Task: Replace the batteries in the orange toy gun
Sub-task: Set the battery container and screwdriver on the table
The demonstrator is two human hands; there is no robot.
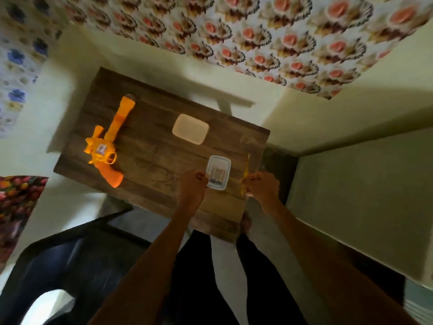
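**Inspector:** Where is the task item?

**Assistant:** The orange toy gun (105,148) lies flat on the left part of the wooden table (159,156). Its barrel points toward the far edge and its grip toward the near edge. No hand touches it, and it is well apart from both hands.

**Inspector:** Other items on the table?

**Assistant:** A pale rectangular lid (190,129) lies near the middle. A small open container (219,158) sits near the right near corner, with batteries (218,175) lying side by side inside it. The picture is too blurred to count them.

**Inspector:** State of the left hand?

**Assistant:** The left hand (193,187) is at the container's left rim with its fingers curled. I cannot tell whether they pinch the rim or only rest beside it.

**Inspector:** And the right?

**Assistant:** The right hand (263,187) is just right of the container at the table's right edge. Its fingers are curled round a slim yellow object (246,174) that stands roughly upright. The object is too blurred to identify.

**Inspector:** Surroundings?

**Assistant:** A patterned cloth (257,31) lies beyond the table.
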